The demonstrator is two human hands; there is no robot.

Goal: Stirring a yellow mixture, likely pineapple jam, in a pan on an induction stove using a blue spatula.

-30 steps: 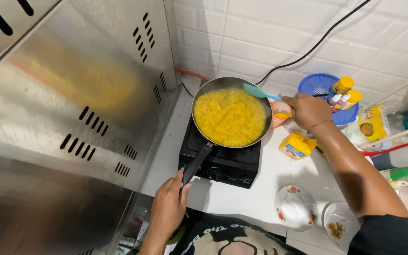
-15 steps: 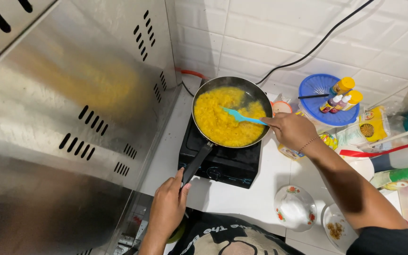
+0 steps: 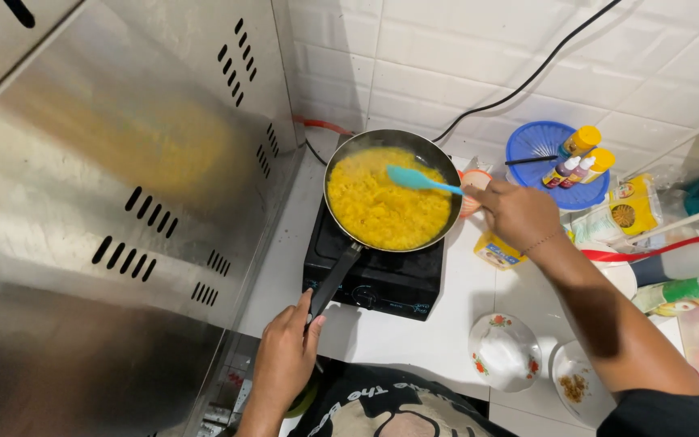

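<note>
Right hand [image 3: 519, 214] grips teal spatula [image 3: 414, 180] over yellow food [image 3: 382, 206]; left hand [image 3: 285, 360] grips pan handle [image 3: 335, 282].

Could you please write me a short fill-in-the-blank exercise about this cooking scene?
1. The right hand holds a turquoise ____ over the yellow food.
2. The left hand grips the black ____ of the frying pan.
3. The pan sits on a black ____ on the white counter.

Missing words: spatula; handle; stove
</note>
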